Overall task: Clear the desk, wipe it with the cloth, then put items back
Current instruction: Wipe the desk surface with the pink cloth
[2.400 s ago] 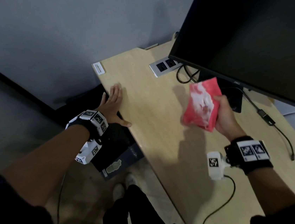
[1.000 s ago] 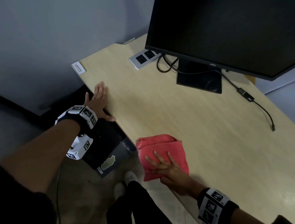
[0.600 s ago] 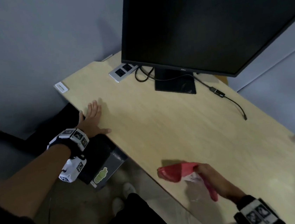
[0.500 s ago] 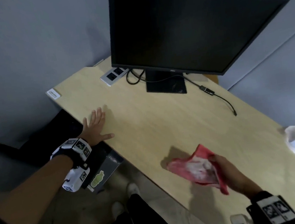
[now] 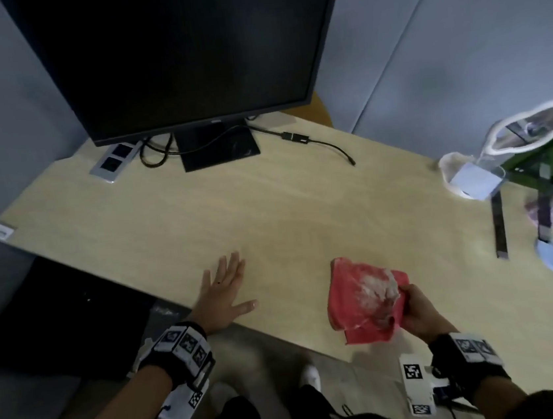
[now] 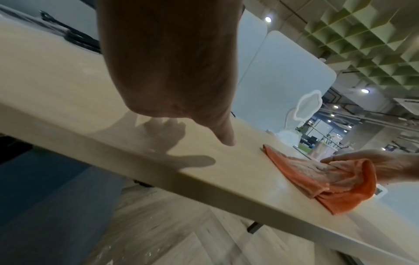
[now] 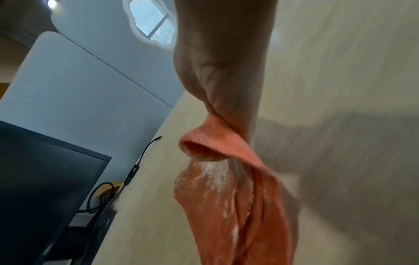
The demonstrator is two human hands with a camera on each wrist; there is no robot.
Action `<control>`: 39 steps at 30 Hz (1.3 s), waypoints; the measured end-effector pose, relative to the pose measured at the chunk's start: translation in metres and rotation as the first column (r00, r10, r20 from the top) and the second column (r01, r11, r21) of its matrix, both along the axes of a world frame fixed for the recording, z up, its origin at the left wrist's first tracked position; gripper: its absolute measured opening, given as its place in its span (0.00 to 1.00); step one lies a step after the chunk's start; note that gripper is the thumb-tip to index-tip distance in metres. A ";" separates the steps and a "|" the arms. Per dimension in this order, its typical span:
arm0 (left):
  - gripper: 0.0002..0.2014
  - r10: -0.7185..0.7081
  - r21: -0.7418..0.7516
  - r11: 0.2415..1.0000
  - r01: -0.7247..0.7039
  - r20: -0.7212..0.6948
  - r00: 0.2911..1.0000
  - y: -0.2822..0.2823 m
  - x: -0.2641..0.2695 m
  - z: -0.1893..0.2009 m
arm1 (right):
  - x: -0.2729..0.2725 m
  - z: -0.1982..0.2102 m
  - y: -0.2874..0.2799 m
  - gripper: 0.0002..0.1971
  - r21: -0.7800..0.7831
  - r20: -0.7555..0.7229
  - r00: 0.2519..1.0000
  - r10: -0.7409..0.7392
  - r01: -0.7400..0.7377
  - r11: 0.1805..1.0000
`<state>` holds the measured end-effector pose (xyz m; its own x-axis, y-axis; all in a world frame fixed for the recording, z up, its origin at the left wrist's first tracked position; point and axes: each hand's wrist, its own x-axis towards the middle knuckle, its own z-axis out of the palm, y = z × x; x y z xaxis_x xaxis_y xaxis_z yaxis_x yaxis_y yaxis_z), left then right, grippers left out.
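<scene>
My right hand (image 5: 414,310) bunches the cloth (image 5: 365,302), so my fingertips are buried in its folds. The monitor (image 5: 181,48) runs off the top edge. Things at the desk's (image 5: 268,210) far right are smeared; I can't name them.
</scene>
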<state>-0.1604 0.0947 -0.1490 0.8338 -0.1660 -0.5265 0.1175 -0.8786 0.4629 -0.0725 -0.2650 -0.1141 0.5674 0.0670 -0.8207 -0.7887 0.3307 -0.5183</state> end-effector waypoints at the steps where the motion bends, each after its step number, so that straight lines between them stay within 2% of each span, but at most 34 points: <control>1: 0.67 -0.008 -0.010 1.000 0.008 -0.009 1.000 -0.009 -0.001 -0.002 | -0.002 -0.003 -0.009 0.17 -0.054 0.004 1.000 -0.004 0.004 0.999; 4: 0.67 -0.026 0.021 0.999 0.027 -0.030 0.999 -0.026 -0.004 -0.011 | -0.007 -0.006 -0.027 0.17 -0.178 0.100 0.995 0.031 -0.013 0.984; 5: 0.67 -0.029 0.057 0.998 0.031 -0.029 0.999 -0.030 -0.005 -0.014 | -0.009 -0.004 -0.027 0.18 -0.289 0.127 0.987 0.098 -0.058 0.955; 8: 0.67 -0.021 0.143 0.989 0.026 -0.041 0.999 -0.036 -0.005 -0.012 | -0.014 -0.003 -0.020 0.19 -0.659 0.180 0.919 0.350 -0.152 0.737; 9: 0.67 -0.020 0.166 0.986 0.027 -0.044 0.999 -0.037 -0.004 -0.010 | -0.016 -0.001 -0.016 0.18 -0.703 0.212 0.891 0.402 -0.147 0.696; 12: 0.67 -0.009 0.206 0.978 0.021 -0.058 0.998 -0.040 -0.003 -0.006 | -0.017 0.009 0.006 0.13 -0.732 0.305 0.825 0.476 -0.117 0.672; 14: 0.67 -0.003 0.219 0.976 0.017 -0.063 0.998 -0.042 -0.003 -0.006 | -0.014 0.006 0.021 0.10 -0.778 0.363 0.751 0.552 -0.082 0.623; 16: 0.67 0.002 0.227 0.974 0.013 -0.066 0.998 -0.042 -0.002 -0.006 | -0.014 0.001 0.032 0.18 -0.810 0.386 0.650 0.655 -0.102 0.578; 17: 0.67 0.005 0.229 0.973 0.012 -0.072 0.997 -0.042 -0.002 -0.007 | -0.016 -0.003 0.035 0.21 -0.830 0.364 0.601 0.712 -0.138 0.541; 18: 0.67 0.003 0.230 0.973 0.015 -0.079 0.997 -0.041 -0.001 -0.007 | -0.019 -0.006 0.037 0.22 -0.867 0.310 0.549 0.776 -0.173 0.468; 19: 0.68 0.002 0.226 0.974 0.018 -0.087 0.996 -0.041 -0.001 -0.007 | -0.023 -0.008 0.039 0.25 -0.917 0.237 0.494 0.837 -0.172 0.361; 21: 0.68 -0.007 0.211 0.977 0.027 -0.095 0.995 -0.038 0.000 -0.006 | -0.027 -0.007 0.040 0.30 -0.983 0.141 0.433 0.890 -0.042 0.176; 22: 0.68 -0.011 0.201 0.979 0.031 -0.101 0.995 -0.037 0.000 -0.006 | -0.028 -0.006 0.040 0.31 -0.990 0.141 0.422 0.896 0.037 0.138; 23: 0.68 -0.014 0.193 0.981 0.035 -0.109 0.994 -0.036 0.000 -0.006 | -0.029 -0.005 0.040 0.31 -0.987 0.158 0.418 0.894 0.078 0.137; 25: 0.68 -0.018 0.192 0.981 0.041 -0.119 0.993 -0.035 0.000 -0.005 | -0.032 -0.010 0.040 0.31 -0.990 0.138 0.390 0.910 0.072 0.120; 26: 0.68 -0.017 0.192 0.981 0.041 -0.122 0.992 -0.035 -0.001 -0.004 | -0.033 -0.017 0.038 0.32 -0.997 0.075 0.353 0.933 0.029 0.069; 28: 0.68 -0.021 0.186 0.982 0.043 -0.123 0.992 -0.035 -0.002 -0.002 | -0.039 -0.039 0.032 0.37 -0.989 -0.130 0.263 0.956 -0.108 -0.104; 29: 0.68 -0.022 0.182 0.982 0.044 -0.123 0.992 -0.036 -0.002 -0.001 | -0.040 -0.049 0.029 0.40 -0.970 -0.183 0.254 0.950 -0.202 -0.133; 31: 0.69 -0.012 0.165 0.986 0.033 -0.130 0.991 -0.035 -0.002 0.001 | -0.041 -0.057 0.031 0.43 -0.949 -0.174 0.327 0.929 -0.308 -0.069; 33: 0.70 -0.007 0.150 0.988 0.026 -0.129 0.992 -0.037 -0.003 0.001 | -0.042 -0.056 0.038 0.45 -0.960 -0.127 0.392 0.911 -0.279 -0.014; 36: 0.69 0.006 0.137 0.990 0.010 -0.114 0.993 -0.036 -0.003 -0.001 | -0.045 -0.057 0.050 0.40 -0.973 -0.154 0.411 0.898 -0.220 -0.066; 39: 0.60 0.009 0.139 0.990 0.005 -0.100 0.995 -0.037 -0.003 -0.004 | -0.049 -0.061 0.058 0.37 -0.978 -0.165 0.421 0.892 -0.189 -0.092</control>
<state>-0.1636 0.0579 -0.1530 0.7759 -0.0836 -0.6252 0.1592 -0.9331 0.3224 -0.1216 -0.2073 -0.1748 0.9543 0.1366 -0.2660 0.0654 -0.9633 -0.2603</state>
